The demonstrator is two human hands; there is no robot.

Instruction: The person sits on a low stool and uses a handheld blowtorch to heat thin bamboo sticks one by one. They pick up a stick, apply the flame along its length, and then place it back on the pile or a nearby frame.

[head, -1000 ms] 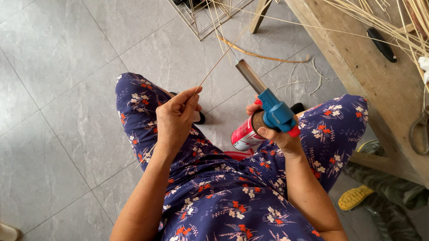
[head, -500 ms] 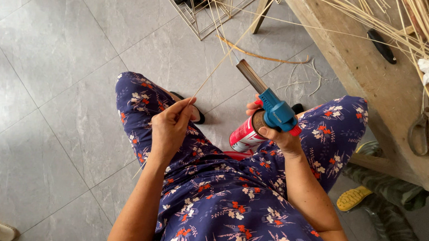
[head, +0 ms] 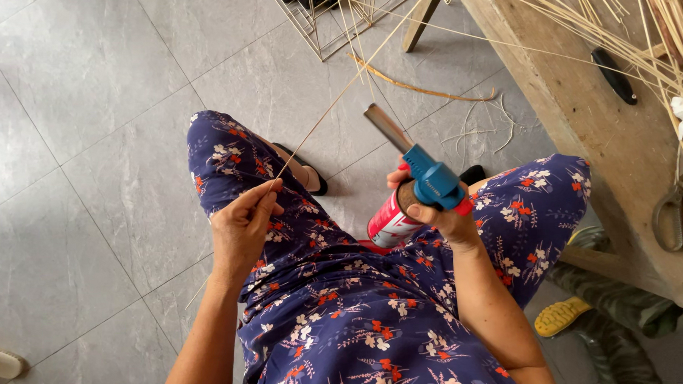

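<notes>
The left hand (head: 243,227) hovers above the left knee with its fingertips pinched shut on the near end of a thin straw-coloured strip (head: 331,105), which runs up and to the right toward a wire frame (head: 328,33) on the grey tiled floor (head: 90,148). The right hand (head: 441,215) is closed around a red-and-white gas canister (head: 389,222) topped by a blue torch head (head: 432,181), its metal nozzle pointing up and left, near the strip but apart from it. At right, a wooden tabletop (head: 581,108) carries loose strips, a black-handled tool (head: 614,75) and a pair of scissors (head: 679,214). A yellow-soled shoe (head: 561,317) lies beneath it.
</notes>
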